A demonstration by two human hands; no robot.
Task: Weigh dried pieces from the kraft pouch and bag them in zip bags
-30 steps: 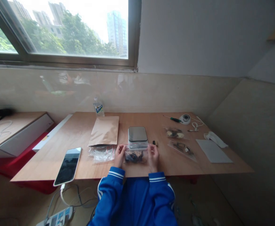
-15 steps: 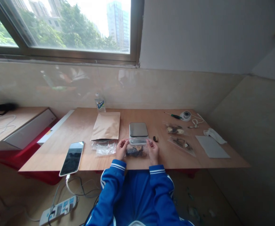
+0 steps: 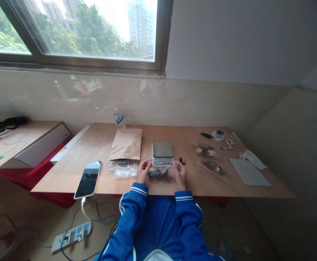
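Head view: the bag (image 3: 160, 174), clear and holding dark pieces, is at the near side of the table (image 3: 71, 145), just in front of the scale (image 3: 163, 149). The left hand (image 3: 143, 172) has thumb and fingertips pinched on its top left corner; the right hand (image 3: 180, 174) grips the top right corner likewise. Whether the seal is pressed shut (a thin red line marks it) I can't tell at this size. If it is open, a tilt or one loosened pinch could let pieces spill. The bag's upper edge overlaps the scale in view, so a forward push might nudge the scale or the small black object (image 3: 182, 160) beside it. The left wrist is near the spare bags (image 3: 123, 169), and a sideways sweep could drag them. The phone (image 3: 88, 180) juts past the table's near edge; a tug on its cable (image 3: 85, 211) could bring it down.
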